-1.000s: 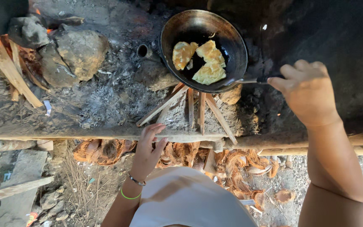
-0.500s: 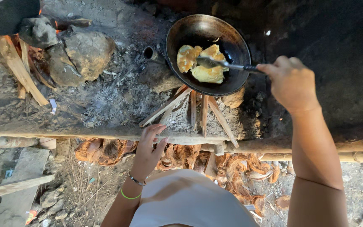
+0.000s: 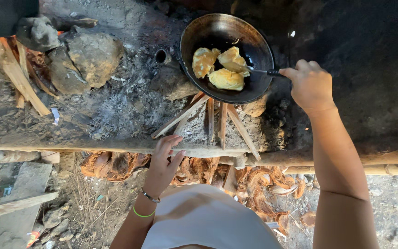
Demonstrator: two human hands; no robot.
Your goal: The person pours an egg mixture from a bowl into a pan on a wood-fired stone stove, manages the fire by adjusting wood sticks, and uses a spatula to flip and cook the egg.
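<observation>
A dark round pan (image 3: 254,37) sits over thin firewood sticks (image 3: 217,117) on an ash-covered hearth. Three yellow fried pieces (image 3: 226,79) lie in it. My right hand (image 3: 310,86) grips the dark handle of a metal spatula (image 3: 254,70), whose blade is slid under the upper right piece. My left hand (image 3: 162,166) rests with its fingers spread on the hearth's wooden front edge (image 3: 93,148), holding nothing. A bracelet and a green band circle that wrist.
Large stones (image 3: 88,55) and burning wood (image 3: 17,76) lie at the left under a black pot (image 3: 3,16). A small stone (image 3: 254,107) props the pan. Coconut husks (image 3: 199,168) lie below the hearth edge, with planks (image 3: 19,205) on the ground at left.
My right hand moved left towards the pan, bringing the spatula from the pan's right rim in over the food and under the upper right piece. My left hand stayed put.
</observation>
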